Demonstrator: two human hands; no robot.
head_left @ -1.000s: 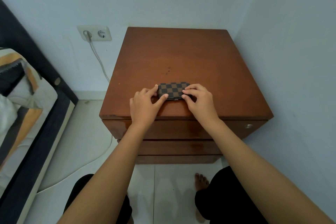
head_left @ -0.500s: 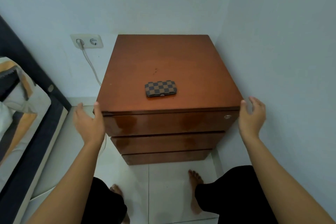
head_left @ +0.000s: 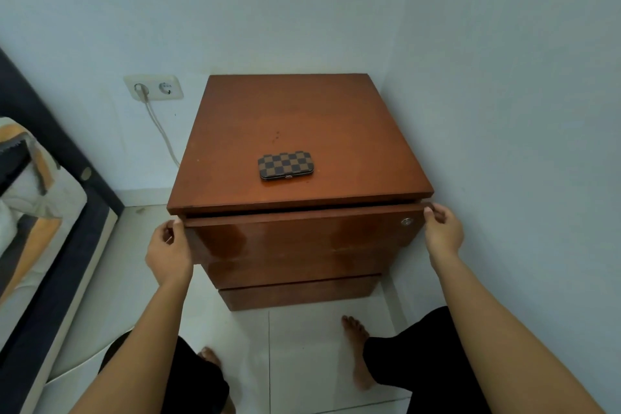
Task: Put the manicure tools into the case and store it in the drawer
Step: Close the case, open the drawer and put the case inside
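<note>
A brown checkered manicure case (head_left: 285, 165) lies closed on top of the wooden nightstand (head_left: 353, 131), near its front edge. The top drawer (head_left: 302, 232) stands slightly pulled out, with a dark gap under the tabletop. My left hand (head_left: 169, 250) grips the drawer front's left end. My right hand (head_left: 442, 228) grips its right end, beside a small metal lock (head_left: 406, 221). No loose manicure tools are in view.
Two more drawers (head_left: 295, 279) sit below the top one. A wall stands close on the right. A bed (head_left: 37, 222) runs along the left, and a wall socket (head_left: 154, 87) with a white cable hangs left of the nightstand. My bare feet (head_left: 356, 343) rest on white tiles.
My hands left the case on the tabletop, dropped to the nightstand's sides, then closed on both ends of the top drawer front. The drawer has come out a little.
</note>
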